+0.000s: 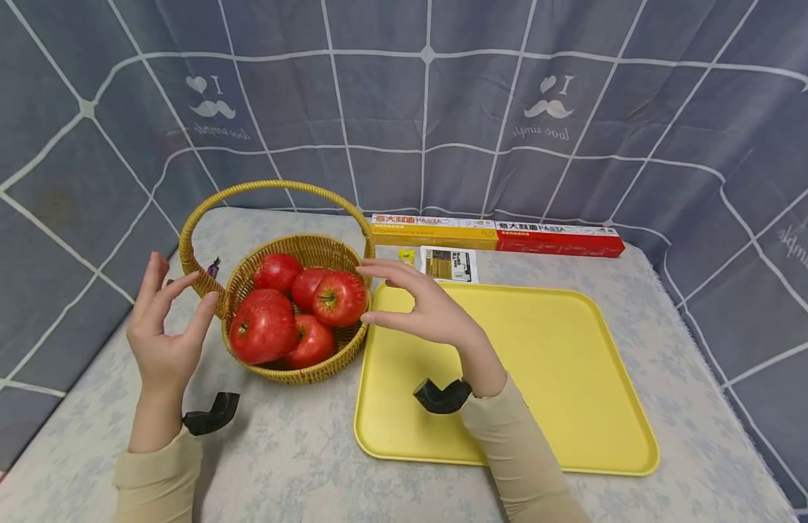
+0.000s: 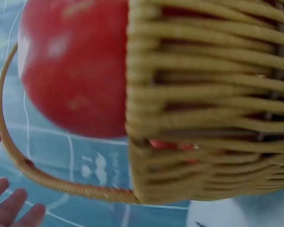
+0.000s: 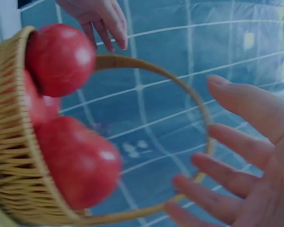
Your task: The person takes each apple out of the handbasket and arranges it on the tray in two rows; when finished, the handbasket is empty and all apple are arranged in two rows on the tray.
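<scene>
A woven basket (image 1: 293,375) with a tall arched handle (image 1: 276,186) stands on the left of the table, holding several red apples (image 1: 339,298). My left hand (image 1: 165,338) is at the basket's left side by the handle's base, thumb and fingers spread, gripping nothing. On the other side is my right hand (image 1: 433,309), its fingers apart and pointing at the basket's right rim; whether they touch it I cannot tell. In the right wrist view this hand (image 3: 255,175) is loosely spread beside the handle, with apples (image 3: 80,161) showing above the rim. Basket weave (image 2: 203,99) fills much of the left wrist view.
A yellow tray (image 1: 541,363) lies right of the basket, under my right forearm. Behind it are a yellow pasta box (image 1: 433,234), a red pasta box (image 1: 557,242), a white-edged packet (image 1: 450,264) and a small yellow wrapper (image 1: 407,256). A grey-blue checked curtain (image 1: 391,109) surrounds the table.
</scene>
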The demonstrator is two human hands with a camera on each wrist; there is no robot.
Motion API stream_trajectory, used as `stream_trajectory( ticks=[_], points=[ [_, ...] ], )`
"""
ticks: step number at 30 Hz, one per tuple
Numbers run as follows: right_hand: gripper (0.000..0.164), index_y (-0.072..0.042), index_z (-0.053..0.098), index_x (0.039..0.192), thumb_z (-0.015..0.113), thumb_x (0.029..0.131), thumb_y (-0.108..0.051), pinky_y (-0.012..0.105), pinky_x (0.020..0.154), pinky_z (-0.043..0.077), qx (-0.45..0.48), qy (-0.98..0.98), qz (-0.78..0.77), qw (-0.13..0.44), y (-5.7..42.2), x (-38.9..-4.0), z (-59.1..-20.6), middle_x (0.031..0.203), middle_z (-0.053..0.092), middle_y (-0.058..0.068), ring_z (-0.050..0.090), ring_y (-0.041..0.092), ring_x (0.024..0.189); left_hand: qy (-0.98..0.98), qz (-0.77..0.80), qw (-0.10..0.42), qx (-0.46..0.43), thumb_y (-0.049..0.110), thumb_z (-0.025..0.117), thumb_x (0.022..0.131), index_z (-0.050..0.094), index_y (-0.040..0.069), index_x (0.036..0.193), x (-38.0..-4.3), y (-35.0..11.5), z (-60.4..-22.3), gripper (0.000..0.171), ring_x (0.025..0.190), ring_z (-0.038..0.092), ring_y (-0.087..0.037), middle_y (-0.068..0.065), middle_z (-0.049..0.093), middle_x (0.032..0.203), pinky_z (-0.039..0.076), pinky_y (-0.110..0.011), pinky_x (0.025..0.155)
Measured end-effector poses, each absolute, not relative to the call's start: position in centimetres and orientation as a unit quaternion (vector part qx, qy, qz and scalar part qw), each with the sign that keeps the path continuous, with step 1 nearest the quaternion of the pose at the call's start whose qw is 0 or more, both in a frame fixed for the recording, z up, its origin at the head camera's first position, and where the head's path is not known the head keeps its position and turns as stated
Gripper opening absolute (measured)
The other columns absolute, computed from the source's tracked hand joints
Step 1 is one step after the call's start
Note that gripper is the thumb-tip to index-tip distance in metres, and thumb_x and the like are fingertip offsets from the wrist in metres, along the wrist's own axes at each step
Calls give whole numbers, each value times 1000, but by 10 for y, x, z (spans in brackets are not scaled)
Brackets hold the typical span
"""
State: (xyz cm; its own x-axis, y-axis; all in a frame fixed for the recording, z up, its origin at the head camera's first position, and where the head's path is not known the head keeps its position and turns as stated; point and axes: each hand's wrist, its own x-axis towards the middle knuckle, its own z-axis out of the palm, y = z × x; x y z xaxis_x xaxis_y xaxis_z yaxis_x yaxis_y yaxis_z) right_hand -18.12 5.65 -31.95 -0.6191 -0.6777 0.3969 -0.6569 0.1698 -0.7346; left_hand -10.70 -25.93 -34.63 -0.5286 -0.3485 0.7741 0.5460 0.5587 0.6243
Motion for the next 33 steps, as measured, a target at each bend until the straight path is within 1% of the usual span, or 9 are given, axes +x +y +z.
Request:
stream_trajectory(
  ticks=[2,4,6,10,15,17,20,26,33],
  points=[
    [56,-14,51,135,73,83,-20,35,103,38,-425,753,-502,6,49,-185,-328,139,45,-4,38,9,129,-734,-521,433,-44,4,70,83,65,-14,103,-109,-270,-357,28,126,46,-21,-13,46,139,39,-23,101],
    [56,-14,52,134,74,83,-19,33,103,37,-410,749,-521,-1,42,-190,-337,139,45,-2,39,10,127,-708,-590,386,-29,-8,66,81,64,-14,106,-110,-278,-364,25,124,48,-18,-12,48,138,42,-20,97],
    [56,-14,52,133,75,82,-18,32,104,36,-395,750,-531,-9,35,-193,-345,139,45,0,40,11,127,-676,-650,347,-16,-13,64,81,63,-14,107,-110,-283,-369,26,124,48,-17,-11,51,136,44,-17,92],
    [59,-15,52,132,77,79,-20,31,105,35,-371,759,-534,-27,25,-198,-359,141,42,3,38,11,128,-644,-712,278,20,-12,63,82,66,-10,107,-107,-291,-379,24,121,50,-12,-2,61,124,46,-15,88],
    [64,-16,49,134,79,77,-23,34,104,35,-352,772,-527,-39,18,-201,-371,143,39,1,36,12,129,-646,-735,206,18,-9,62,85,67,-3,108,-105,-302,-394,24,111,56,-3,8,66,113,45,-12,85],
    [66,-13,49,135,79,77,-21,35,104,37,-351,773,-527,-43,15,-202,-375,143,39,3,36,13,129,-648,-738,191,5,-10,61,86,68,-2,108,-104,-305,-400,24,107,58,-1,9,66,111,46,-11,83],
    [68,-14,48,135,80,76,-23,37,101,40,-344,779,-523,-45,10,-202,-380,144,38,4,39,13,127,-663,-729,168,-1,-9,60,86,69,1,107,-104,-308,-408,25,104,58,1,12,66,108,47,-10,80],
    [73,-21,46,136,81,73,-31,41,104,36,-332,797,-502,-36,4,-199,-386,146,36,1,35,13,131,-654,-745,131,11,-6,59,88,73,11,102,-105,-310,-417,26,96,60,1,12,67,102,51,-13,75],
    [83,-23,38,142,81,73,-37,44,105,35,-344,813,-469,-40,-3,-200,-397,150,30,0,27,13,137,-583,-804,114,-8,-11,54,89,74,9,99,-109,-310,-419,29,88,65,-6,3,69,97,54,-20,73]
  ],
)
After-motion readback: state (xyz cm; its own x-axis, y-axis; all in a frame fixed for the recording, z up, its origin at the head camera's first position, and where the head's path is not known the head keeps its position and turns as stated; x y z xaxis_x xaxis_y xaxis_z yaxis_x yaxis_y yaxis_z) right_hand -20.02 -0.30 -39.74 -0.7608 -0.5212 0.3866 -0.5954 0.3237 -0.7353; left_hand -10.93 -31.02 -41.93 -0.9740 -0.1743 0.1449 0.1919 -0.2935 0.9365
